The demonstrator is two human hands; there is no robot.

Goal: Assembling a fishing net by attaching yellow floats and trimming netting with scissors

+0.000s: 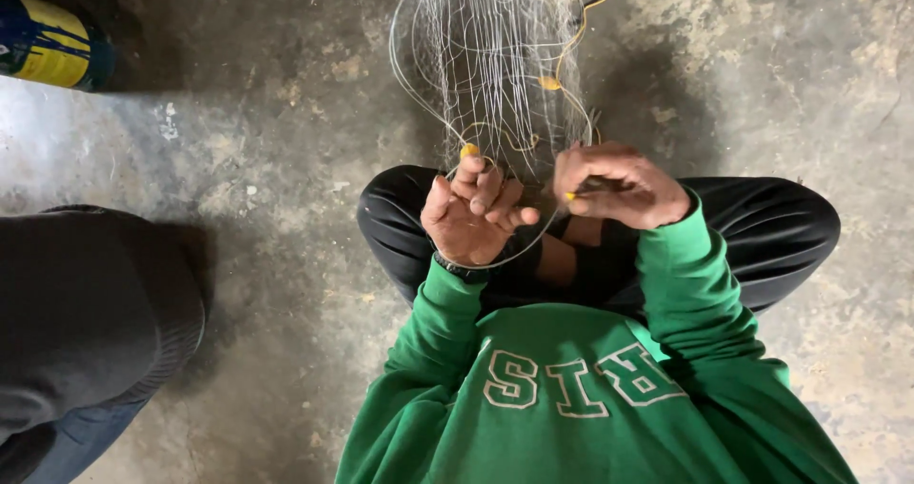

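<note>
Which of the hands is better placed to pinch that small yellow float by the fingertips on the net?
Likely the left hand: its raised fingertips sit right under the small yellow float on the net. The right hand is farther off, curled around a yellow-tipped tool.

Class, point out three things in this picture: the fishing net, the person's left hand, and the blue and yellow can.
fishing net (pixel 490 60), head view, on the white mesh.
left hand (pixel 471 222), head view, on the open palm.
blue and yellow can (pixel 49 44), head view, on its yellow side.
</note>
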